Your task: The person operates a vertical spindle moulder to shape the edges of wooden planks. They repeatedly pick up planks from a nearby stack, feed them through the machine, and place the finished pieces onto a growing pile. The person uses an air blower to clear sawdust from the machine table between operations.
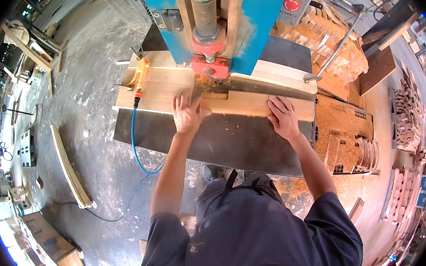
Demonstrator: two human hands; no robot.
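Observation:
A long pale wooden board (258, 102) lies on the dark metal worktable (223, 137), with a notch cut along its far edge toward the left. My right hand (283, 117) rests flat on the board's right part, fingers stretched forward. At the board's left end is my left hand (187, 116), its fingers apart and a little blurred; whether it touches the wood I cannot tell. Just beyond the notch hangs the red tool head (210, 66) of a blue upright machine (257, 28). Sawdust lies around the board beneath it.
Left of the machine, a yellow-orange air gun (141, 77) with a blue hose (133, 135) rests on a wide wooden panel (161, 87). A light wooden fence (281, 76) runs behind the board. Wood blocks (334, 44) are heaped at right. A red stop button (291, 3) sits above.

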